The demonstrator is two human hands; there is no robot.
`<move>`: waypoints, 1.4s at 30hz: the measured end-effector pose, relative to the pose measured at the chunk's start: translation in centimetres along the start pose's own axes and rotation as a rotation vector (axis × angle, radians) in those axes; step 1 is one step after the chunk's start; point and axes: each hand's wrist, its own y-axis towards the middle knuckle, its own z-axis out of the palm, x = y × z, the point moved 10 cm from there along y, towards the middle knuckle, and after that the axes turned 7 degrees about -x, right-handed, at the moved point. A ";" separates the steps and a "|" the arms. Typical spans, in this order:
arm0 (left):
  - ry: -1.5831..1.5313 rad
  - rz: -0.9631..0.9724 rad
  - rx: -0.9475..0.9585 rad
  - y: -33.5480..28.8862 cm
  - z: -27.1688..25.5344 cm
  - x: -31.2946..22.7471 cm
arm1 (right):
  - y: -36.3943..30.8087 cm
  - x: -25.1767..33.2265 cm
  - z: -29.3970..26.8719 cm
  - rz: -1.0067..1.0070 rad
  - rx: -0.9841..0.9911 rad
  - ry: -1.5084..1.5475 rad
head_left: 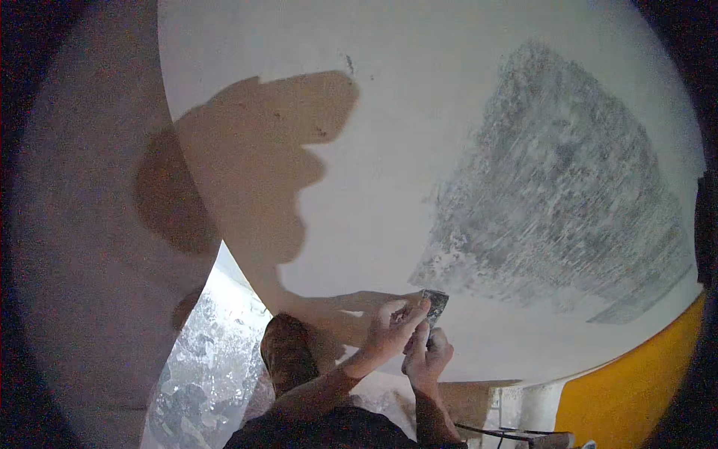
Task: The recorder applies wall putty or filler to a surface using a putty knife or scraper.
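At the lower edge, your dark garment (329, 430) lay closest, below your fingers, with both bare forearms reaching up past it. Your left hand (394, 329) had its thumb and fingertips pinched on the near side of a small, flat, dark slab (437, 302), whose face was smeared with pale residue. Your right hand (428, 358), just below and to the right of the left, had its fingers bent around the slab's lower end; part of that grip was hidden. The slab rose tilted from between your two sets of fingertips, and whether it was a blade or an abrasive pad you could not tell.

Left of your fingers and lower down stood a dark brown shape (289, 352), either a trouser leg or footwear. Beyond it, a brightly lit wedge of mottled floor (202, 367) narrowed upward to a point. Low to the right of your fingers ran thin dark rods (501, 432), near an orange panel (636, 374).

Behind your fingers spread a white wall (419, 112). Your broad brown shadow (254, 165) fell up and left of them, and a rough grey patch (561, 187) lay up and right.
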 end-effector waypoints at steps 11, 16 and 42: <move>-0.019 -0.185 0.057 0.2 -1.5 1.1 | -0.9 1.0 2.0 0.016 0.017 0.026; 0.170 -0.077 0.147 0.0 1.4 -1.1 | -0.5 0.1 -0.4 0.177 -0.052 0.083; 0.020 -0.062 0.081 -0.2 1.8 1.0 | 0.4 -0.4 -1.4 0.126 -0.014 0.000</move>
